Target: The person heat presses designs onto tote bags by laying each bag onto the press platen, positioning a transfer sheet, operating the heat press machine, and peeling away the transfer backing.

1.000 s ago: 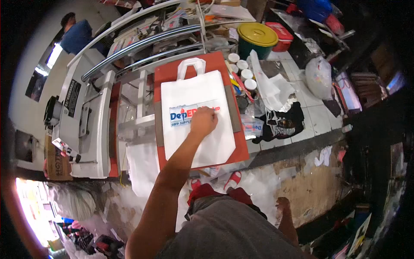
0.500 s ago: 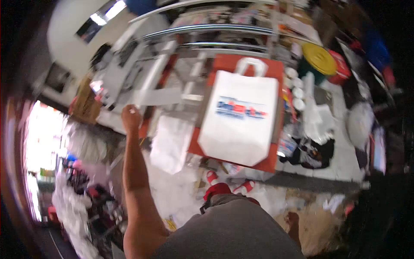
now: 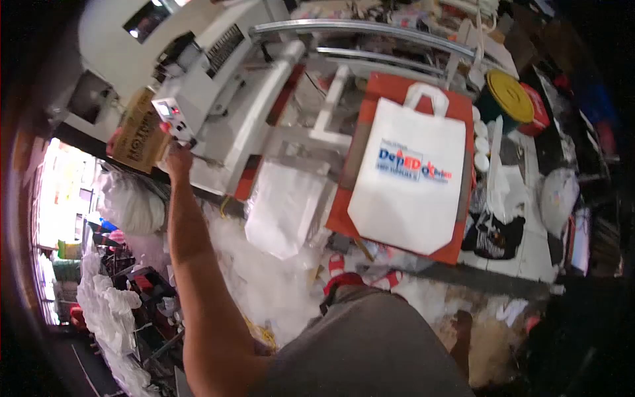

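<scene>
My left hand (image 3: 177, 160) reaches out to the lower end of the white control box (image 3: 173, 119) of a machine, beside a brown cardboard box (image 3: 137, 135). Its fingers are small and partly hidden, so I cannot tell whether they grip anything. Low at my right side hangs my right hand (image 3: 462, 323), dim and away from the table, its fingers unclear. A white tote bag (image 3: 407, 178) with blue and red print lies flat on a red-orange board (image 3: 344, 215). Left of it is a stack of white bags (image 3: 286, 208).
Metal rails (image 3: 364, 26) run across the back of the machine. At the right stand a dark green tub with a yellow lid (image 3: 509, 96) and several white round containers (image 3: 481, 144). A black plastic bag (image 3: 496, 237) lies near the table edge. White bundles (image 3: 132, 202) are at the left.
My left hand has moved left and up to the control box. The view has shifted, so the tote bag and the board appear farther right. A pale strip beside the hand is no longer seen there.
</scene>
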A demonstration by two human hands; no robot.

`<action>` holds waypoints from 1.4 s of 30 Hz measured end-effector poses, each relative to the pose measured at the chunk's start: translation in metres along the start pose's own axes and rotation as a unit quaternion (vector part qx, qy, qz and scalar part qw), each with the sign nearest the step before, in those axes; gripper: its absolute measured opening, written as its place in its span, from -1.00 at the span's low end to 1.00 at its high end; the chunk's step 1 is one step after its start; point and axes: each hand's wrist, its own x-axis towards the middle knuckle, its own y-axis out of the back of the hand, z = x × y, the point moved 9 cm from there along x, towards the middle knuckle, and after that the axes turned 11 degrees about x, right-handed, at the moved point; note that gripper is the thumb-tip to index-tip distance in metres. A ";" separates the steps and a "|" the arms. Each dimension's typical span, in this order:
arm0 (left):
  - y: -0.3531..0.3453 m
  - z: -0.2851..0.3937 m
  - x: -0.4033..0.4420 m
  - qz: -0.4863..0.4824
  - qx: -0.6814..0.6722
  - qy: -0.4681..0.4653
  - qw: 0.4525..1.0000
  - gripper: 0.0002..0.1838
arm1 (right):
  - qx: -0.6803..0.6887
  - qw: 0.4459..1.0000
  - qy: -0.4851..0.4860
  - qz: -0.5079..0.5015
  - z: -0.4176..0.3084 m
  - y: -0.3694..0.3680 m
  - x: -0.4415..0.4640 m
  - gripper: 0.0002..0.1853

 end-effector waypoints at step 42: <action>-0.291 -0.098 -0.443 -0.538 -0.341 0.196 0.746 -0.47 | 0.151 0.980 -0.117 -0.055 -0.247 -0.143 -0.024 -0.67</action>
